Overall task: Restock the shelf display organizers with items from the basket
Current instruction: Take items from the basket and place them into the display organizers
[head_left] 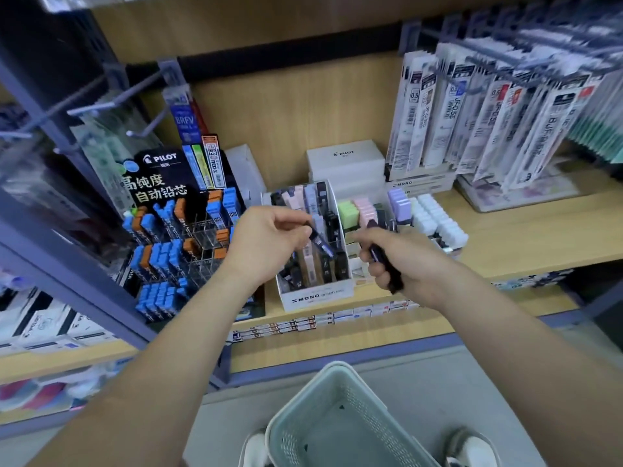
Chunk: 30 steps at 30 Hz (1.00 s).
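A white MONO display organizer [317, 296] stands on the wooden shelf, filled with slim lead cases in black, pink and lavender. Above it, my left hand [266, 241] pinches one dark lead case [320, 242], tilted with its low end over the organizer. To the right of the organizer, my right hand [401, 261] is closed around a small bundle of dark lead cases [387, 267]. The pale green perforated basket [340, 423] sits on the floor below, near my shoes; its visible inside looks bare.
A black Pilot lead rack [175, 237] with blue and orange cases stands to the left. Pastel erasers [397, 214] sit right of the organizer. Refill packs [505, 123] hang on hooks at upper right. Metal hooks [91, 109] jut out at upper left.
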Tool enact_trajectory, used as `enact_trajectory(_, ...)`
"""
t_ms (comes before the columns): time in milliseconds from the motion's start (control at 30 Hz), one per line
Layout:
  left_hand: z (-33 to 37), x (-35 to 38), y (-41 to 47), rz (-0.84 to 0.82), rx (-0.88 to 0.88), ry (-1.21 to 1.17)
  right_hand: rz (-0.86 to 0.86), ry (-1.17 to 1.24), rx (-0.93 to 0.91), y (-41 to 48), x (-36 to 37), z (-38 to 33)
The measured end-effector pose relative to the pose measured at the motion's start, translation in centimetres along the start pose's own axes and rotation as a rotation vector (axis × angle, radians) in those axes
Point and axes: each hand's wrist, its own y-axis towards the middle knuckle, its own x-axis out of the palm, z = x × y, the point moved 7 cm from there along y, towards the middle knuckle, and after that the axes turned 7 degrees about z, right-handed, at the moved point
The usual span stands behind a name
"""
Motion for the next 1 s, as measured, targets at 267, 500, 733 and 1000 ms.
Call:
enact_trajectory(267,-0.8,4.0,-0.2,-0.044,0.239,0.496,-0.126,0.408,0.083,0.3,-0.4,-1.0)
enact_trajectory(500,-2.5,6.3,-0.5,-0.11,0.284,0.609,-0.091,0.43,0.092,0.1,-0.1,-0.6)
enact_trajectory(733,-2.8,7.1,-0.7,-0.093,0.368,0.775,-0.113,0.493,0.174,-0.6,0.8,1.2)
enact_trajectory(1000,0.7,5.4,-2.7,-0.197,-0.15,-0.045,-0.092,0.673,0.064,0.0,2.2,0.8)
